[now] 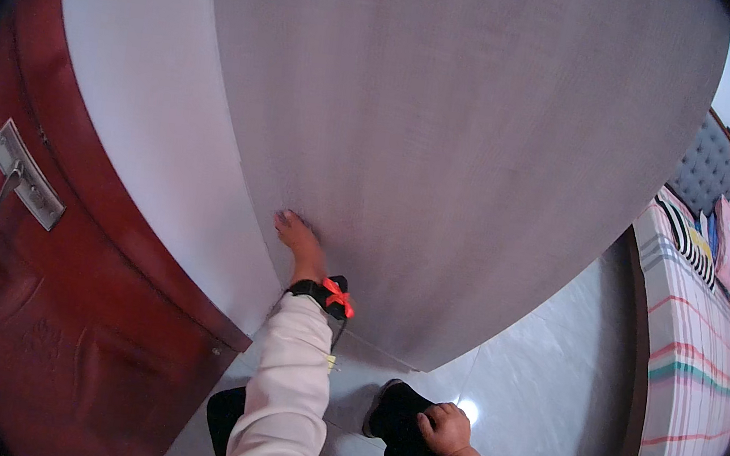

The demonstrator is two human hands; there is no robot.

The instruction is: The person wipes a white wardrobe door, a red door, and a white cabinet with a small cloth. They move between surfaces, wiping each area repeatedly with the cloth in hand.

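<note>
My left hand reaches forward against a large grey wood-grain panel, near its left edge. Its fingertips are at the panel's surface, and I cannot tell whether they grip anything. A black strap with a small black device and an orange-red ribbon bow is at that wrist. Low in the view, my right hand is over my dark-clothed leg, its fingers loosely curled. Nothing shows in it, though its palm is hidden.
A red door with a metal lever handle stands at the left, beside a white wall strip. At the right is a bed with a plaid sheet, pillows and a grey tufted headboard. The floor is pale, glossy tile.
</note>
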